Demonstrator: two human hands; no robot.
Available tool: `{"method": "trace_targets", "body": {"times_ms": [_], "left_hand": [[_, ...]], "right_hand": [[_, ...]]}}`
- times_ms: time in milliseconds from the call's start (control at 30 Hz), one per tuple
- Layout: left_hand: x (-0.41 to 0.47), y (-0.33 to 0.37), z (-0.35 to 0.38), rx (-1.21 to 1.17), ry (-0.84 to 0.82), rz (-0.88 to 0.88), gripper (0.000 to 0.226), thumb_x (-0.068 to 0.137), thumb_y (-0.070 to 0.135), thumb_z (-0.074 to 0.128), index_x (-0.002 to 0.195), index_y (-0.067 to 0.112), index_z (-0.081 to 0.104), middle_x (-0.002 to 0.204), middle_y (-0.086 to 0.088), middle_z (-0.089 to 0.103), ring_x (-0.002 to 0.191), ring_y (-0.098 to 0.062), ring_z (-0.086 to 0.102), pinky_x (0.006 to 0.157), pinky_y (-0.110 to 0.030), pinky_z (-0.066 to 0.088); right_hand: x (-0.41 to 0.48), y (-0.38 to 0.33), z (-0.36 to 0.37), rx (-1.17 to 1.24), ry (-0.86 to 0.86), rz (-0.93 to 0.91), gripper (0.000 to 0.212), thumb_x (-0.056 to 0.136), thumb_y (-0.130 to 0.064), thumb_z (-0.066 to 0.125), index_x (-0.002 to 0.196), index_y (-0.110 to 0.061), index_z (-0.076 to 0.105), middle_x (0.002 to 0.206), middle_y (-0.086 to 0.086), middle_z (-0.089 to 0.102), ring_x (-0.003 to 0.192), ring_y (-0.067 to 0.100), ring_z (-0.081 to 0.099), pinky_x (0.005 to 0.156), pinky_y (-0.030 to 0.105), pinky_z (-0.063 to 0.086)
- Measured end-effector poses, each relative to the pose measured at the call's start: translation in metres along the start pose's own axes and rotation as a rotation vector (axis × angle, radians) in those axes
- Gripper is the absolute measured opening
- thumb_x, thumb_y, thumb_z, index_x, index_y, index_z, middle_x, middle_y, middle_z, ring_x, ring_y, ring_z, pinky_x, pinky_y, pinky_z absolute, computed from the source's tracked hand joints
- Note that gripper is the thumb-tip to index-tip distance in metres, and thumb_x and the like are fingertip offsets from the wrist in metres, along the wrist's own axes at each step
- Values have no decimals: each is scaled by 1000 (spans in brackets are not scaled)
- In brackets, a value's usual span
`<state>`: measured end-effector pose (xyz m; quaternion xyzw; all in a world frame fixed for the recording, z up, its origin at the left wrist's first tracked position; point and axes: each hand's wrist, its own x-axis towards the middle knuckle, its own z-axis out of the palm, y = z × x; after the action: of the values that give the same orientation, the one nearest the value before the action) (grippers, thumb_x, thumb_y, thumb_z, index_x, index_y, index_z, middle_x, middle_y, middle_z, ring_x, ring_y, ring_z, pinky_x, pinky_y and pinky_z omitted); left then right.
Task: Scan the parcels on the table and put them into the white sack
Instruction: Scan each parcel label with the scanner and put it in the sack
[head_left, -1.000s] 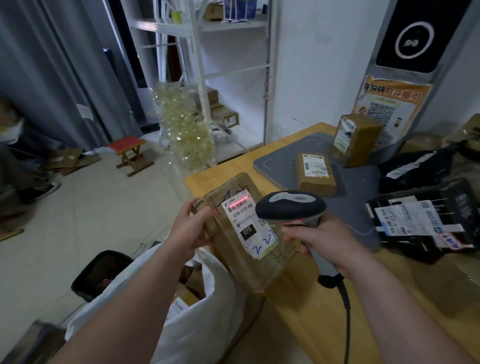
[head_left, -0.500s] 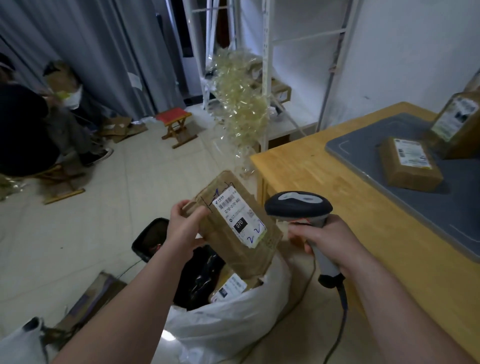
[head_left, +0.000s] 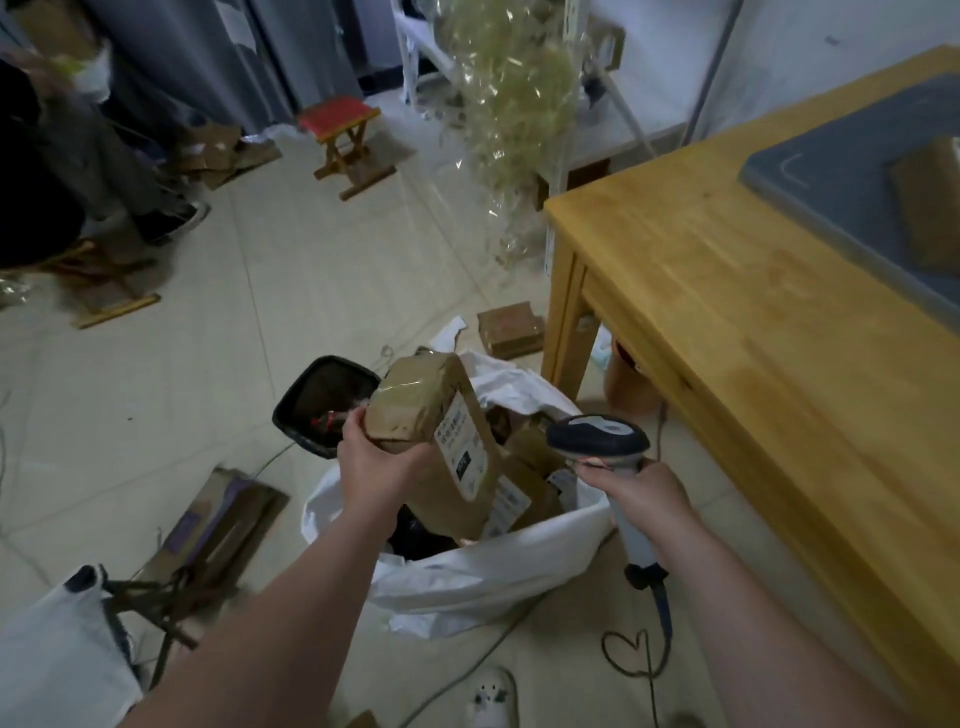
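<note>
The left hand (head_left: 379, 457), fingers curled round its top end, is holding the brown parcel (head_left: 436, 431) tilted in the mouth of the white sack (head_left: 493, 566) among other labelled parcels (head_left: 527, 460), while the right hand (head_left: 639, 493) is gripping the scanner (head_left: 597, 436) just beside the sack.

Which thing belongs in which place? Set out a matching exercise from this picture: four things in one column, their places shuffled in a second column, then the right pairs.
Things
1. brown parcel
2. scanner
3. grey mat
4. red-topped stool

Places
A. on the wooden table
B. gripped in the right hand
C. on the floor, near the grey curtain
D. held by the left hand at the mouth of the white sack

Pairs: 1-D, 2-B, 3-A, 4-C
</note>
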<state>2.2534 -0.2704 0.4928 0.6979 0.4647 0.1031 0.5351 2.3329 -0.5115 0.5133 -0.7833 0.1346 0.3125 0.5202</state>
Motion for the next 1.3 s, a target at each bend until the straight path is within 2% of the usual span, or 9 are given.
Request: {"method": "trace_targets", "body": {"times_ms": [200,500,633,700,767,900,1033,1200,1300], "left_hand": [[20,-39,53,-395,-57,-356,87,67,16,77,137,37,30,122,-7,48,104,-32,59,78,-51,58],[22,-69,127,-385,-140,-492,89,77,18,75,149,39,28,135,-2,43,93,-16,55,84,-40,57],[17,-70,152,-97,-298,-498,91,77,37,76,151,39,23,135,-6,49,103,-32,60,69,-37,54],[18,-66,162,258,-445,-378,80,83,48,69,149,29,28,127,-6,53,89,-27,65,60,-31,50],[23,-64,170,584,-579,-256,57,89,52,59,134,21,42,108,-5,60,71,-21,67,56,-30,53],[23,-74,188,772,-680,-191,30,95,41,52,99,11,52,79,-6,63,59,-17,62,51,-25,50],[20,-97,205,842,-528,2,24,94,30,50,105,11,61,90,-7,62,78,-23,62,72,-36,55],[14,-83,202,890,-931,-256,43,99,23,48,140,12,37,135,-15,49,120,-31,52,89,-39,50],[19,-83,196,808,-836,-167,49,95,15,55,140,10,37,127,-11,52,111,-28,55,81,-36,53]], "right_hand": [[40,26,10,38,62,111,31,83,-28,74,100,-15,51,79,-3,52,70,10,49,55,25,38],[83,60,8,13,133,217,34,82,-32,73,105,-9,62,91,4,60,86,21,57,76,32,43],[81,65,-3,65,191,202,33,81,-35,74,102,-12,63,98,5,63,91,22,58,76,31,42],[78,71,-15,54,206,215,30,81,-35,74,99,-15,61,93,2,62,88,19,58,76,31,42],[72,81,-30,16,200,231,24,82,-34,73,94,-16,60,90,0,62,83,15,58,75,30,43],[59,104,-47,-53,177,263,23,82,-30,73,93,-11,66,88,5,67,84,19,63,72,29,46],[55,119,-52,-61,179,262,16,83,-29,72,86,-14,67,84,1,67,80,14,63,70,28,47],[61,127,-57,-127,207,278,23,83,-37,71,91,-16,64,86,2,66,83,19,62,80,33,50],[59,123,-54,-125,235,265,25,83,-37,71,94,-16,63,80,-3,62,78,15,59,74,29,47]]}}
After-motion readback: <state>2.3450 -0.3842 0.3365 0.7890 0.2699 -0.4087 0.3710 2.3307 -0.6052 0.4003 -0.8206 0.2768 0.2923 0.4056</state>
